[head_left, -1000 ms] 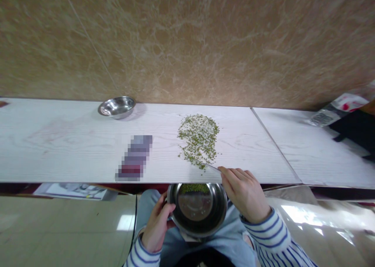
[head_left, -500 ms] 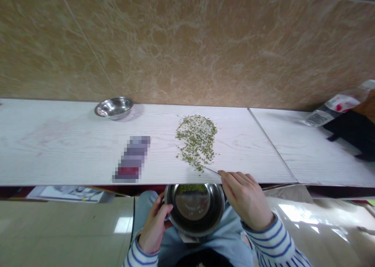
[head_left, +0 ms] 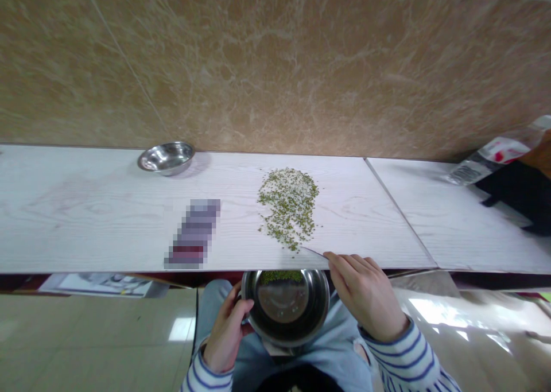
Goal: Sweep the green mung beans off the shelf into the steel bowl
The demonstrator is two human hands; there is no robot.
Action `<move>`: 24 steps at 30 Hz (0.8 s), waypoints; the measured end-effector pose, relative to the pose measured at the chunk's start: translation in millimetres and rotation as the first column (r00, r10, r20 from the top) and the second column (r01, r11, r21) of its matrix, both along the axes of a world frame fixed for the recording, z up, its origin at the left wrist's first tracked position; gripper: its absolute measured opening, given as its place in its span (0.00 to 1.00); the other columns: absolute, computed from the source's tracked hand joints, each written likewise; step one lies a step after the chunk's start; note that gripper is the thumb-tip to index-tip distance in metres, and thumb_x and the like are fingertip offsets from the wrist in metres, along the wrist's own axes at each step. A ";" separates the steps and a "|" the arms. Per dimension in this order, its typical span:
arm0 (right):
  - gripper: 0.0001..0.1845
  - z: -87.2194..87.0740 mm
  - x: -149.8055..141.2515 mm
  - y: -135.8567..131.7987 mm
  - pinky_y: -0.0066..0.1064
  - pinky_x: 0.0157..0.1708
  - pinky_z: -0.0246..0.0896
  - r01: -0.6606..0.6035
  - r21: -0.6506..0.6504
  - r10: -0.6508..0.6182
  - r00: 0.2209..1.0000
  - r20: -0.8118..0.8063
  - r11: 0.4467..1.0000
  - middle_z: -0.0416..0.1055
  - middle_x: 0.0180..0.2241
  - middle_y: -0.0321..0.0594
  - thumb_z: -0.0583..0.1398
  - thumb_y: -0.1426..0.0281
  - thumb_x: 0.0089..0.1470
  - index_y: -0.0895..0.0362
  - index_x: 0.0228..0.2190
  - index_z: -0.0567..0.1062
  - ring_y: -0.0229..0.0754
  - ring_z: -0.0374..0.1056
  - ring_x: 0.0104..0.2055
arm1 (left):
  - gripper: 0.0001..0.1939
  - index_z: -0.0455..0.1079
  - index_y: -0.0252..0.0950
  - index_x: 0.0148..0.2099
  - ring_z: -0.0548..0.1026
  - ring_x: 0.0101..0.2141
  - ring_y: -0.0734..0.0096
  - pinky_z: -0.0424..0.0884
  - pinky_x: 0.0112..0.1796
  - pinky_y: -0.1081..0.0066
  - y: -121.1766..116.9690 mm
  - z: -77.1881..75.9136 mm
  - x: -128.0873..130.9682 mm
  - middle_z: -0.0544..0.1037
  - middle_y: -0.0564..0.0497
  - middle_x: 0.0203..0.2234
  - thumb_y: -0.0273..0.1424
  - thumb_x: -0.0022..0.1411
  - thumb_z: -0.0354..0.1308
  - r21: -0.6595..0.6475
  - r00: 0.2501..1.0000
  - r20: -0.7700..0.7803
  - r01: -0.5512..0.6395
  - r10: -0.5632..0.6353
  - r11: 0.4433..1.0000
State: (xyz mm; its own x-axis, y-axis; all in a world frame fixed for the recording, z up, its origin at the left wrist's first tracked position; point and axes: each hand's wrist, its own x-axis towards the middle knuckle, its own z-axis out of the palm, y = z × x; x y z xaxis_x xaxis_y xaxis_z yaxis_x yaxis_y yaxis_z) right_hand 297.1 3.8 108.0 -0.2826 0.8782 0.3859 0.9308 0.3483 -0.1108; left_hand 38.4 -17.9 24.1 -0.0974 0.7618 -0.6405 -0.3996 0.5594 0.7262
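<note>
Small green beans mixed with white grains (head_left: 290, 200) lie spread over the white tabletop. My right hand (head_left: 365, 291) is closed round a thin, pointed metal tool (head_left: 314, 252), whose exact kind I cannot make out. Its tip is just right of the nearest beans, close to the table's front edge. My left hand (head_left: 230, 326) grips the left side of a round steel bowl (head_left: 286, 337) at my lap, thumb at the rim. Green beans (head_left: 282, 276) show at the bowl's far side, which the table edge partly covers.
A smaller steel bowl (head_left: 166, 158) stands at the back left, against the brown marbled wall (head_left: 258, 65). A blurred-out flat object (head_left: 194, 231) lies left of the beans. At the far right are a clear plastic bottle (head_left: 486, 156) and a black item (head_left: 519, 191). A seam (head_left: 400, 214) crosses the tabletop.
My right hand has shifted slightly right and towards me, drawing the tool's tip a little away from the beans. My left hand and the bowl stay nearly still.
</note>
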 end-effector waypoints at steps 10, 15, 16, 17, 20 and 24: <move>0.14 -1.9 -1.8 -5.3 0.34 0.37 0.53 -0.016 -0.041 0.016 1.000 -0.011 0.999 0.77 0.36 0.39 0.50 0.71 0.67 0.57 0.46 0.74 0.41 0.71 0.36 | 0.29 0.70 0.37 0.53 0.76 0.31 0.65 0.70 0.26 0.70 1.7 0.0 -2.0 0.81 0.51 0.33 0.34 0.46 0.66 0.003 1.000 0.008 -0.004 0.004 1.000; 0.13 -0.6 -2.6 -6.3 0.34 0.37 0.53 -0.013 -0.040 0.013 1.000 -0.004 0.999 0.77 0.35 0.40 0.51 0.71 0.67 0.57 0.45 0.74 0.41 0.71 0.36 | 0.30 0.69 0.38 0.53 0.75 0.29 0.67 0.70 0.26 0.71 -0.1 2.6 -1.8 0.81 0.52 0.31 0.34 0.46 0.66 0.001 1.000 0.016 -0.003 0.002 1.000; 0.13 -0.4 -3.4 -6.9 0.34 0.37 0.53 -0.016 -0.043 0.016 1.000 -0.004 0.999 0.78 0.35 0.40 0.51 0.71 0.67 0.57 0.45 0.74 0.41 0.71 0.36 | 0.29 0.69 0.37 0.53 0.75 0.29 0.67 0.70 0.26 0.71 -0.1 3.0 -1.7 0.81 0.52 0.31 0.34 0.46 0.66 0.001 1.000 0.015 0.001 -0.001 1.000; 0.13 -0.4 -4.4 -7.6 0.34 0.37 0.53 -0.020 -0.047 0.020 1.000 -0.005 0.999 0.78 0.35 0.39 0.51 0.71 0.66 0.57 0.45 0.74 0.41 0.71 0.36 | 0.30 0.69 0.38 0.53 0.75 0.29 0.67 0.69 0.26 0.71 0.0 3.2 -1.4 0.81 0.52 0.31 0.34 0.46 0.66 -0.010 1.000 0.011 0.010 -0.010 1.000; 0.13 0.2 -8.4 -9.4 0.35 0.37 0.54 -0.030 -0.051 0.030 1.000 -0.009 0.998 0.78 0.36 0.39 0.51 0.72 0.66 0.57 0.45 0.74 0.41 0.71 0.36 | 0.30 0.69 0.38 0.53 0.76 0.31 0.64 0.68 0.25 0.72 0.9 3.5 -0.3 0.81 0.52 0.31 0.36 0.46 0.66 -0.001 1.000 0.001 0.012 -0.012 1.000; 0.14 2.4 -12.5 -8.6 0.35 0.36 0.55 -0.021 -0.042 0.021 1.000 -0.004 0.999 0.78 0.35 0.40 0.51 0.73 0.66 0.57 0.45 0.75 0.40 0.71 0.35 | 0.29 0.70 0.38 0.52 0.76 0.30 0.65 0.69 0.26 0.70 1.8 3.9 1.0 0.80 0.52 0.31 0.35 0.46 0.65 0.011 1.000 0.005 0.015 -0.015 1.000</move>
State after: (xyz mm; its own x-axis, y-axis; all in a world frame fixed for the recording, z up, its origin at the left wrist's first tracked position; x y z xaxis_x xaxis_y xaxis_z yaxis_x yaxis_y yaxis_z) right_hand 284.5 -4.8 110.4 -0.2994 0.8876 0.3500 0.9230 0.3624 -0.1293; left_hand 39.5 -16.1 28.0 -0.0830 0.7703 -0.6323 -0.3952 0.5570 0.7305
